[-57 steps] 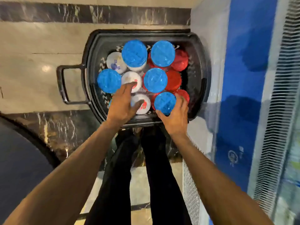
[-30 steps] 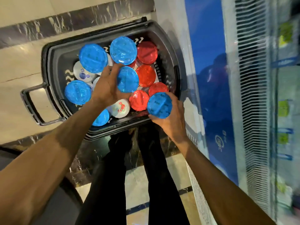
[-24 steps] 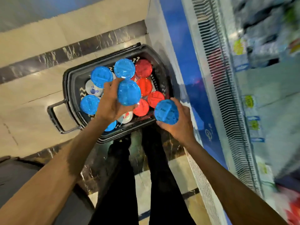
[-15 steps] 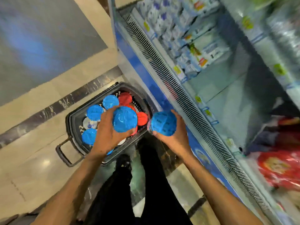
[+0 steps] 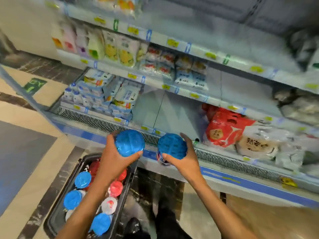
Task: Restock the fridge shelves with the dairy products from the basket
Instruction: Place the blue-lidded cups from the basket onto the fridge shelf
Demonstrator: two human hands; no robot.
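While you stand facing the open fridge (image 5: 259, 185), its shelves fill the upper part of the view, and much of the stock on them is blurred. On the bottom shelf, white packs (image 5: 110, 99) sit at the left and a red bag (image 5: 224, 128) at the right, with a bare stretch of shelf between them. A vent grille (image 5: 96, 120) runs along the front edge of that shelf. The tiled floor (image 5: 22, 152) takes up the left side of the view.

The basket (image 5: 55, 218) stands on the floor at lower left, just beside the fridge front and next to your dark trousers (image 5: 167, 221). It holds a cluster of loose tubs, among them blue-lidded tubs (image 5: 82, 179), red-lidded tubs (image 5: 116, 188) and a white-topped tub (image 5: 109, 203).

Your left hand (image 5: 112, 163) is raised above the basket with fingers and thumb curled round a blue-lidded tub, the left tub (image 5: 129, 143). Your right hand (image 5: 187, 161) grips a second one in the same way, the right tub (image 5: 172, 146), and part of its printed side shows under the lid. Both tubs are clear of the basket, side by side and apart from each other. They are held in front of the grille, near the bare stretch of the bottom shelf. Neither rests on any shelf.
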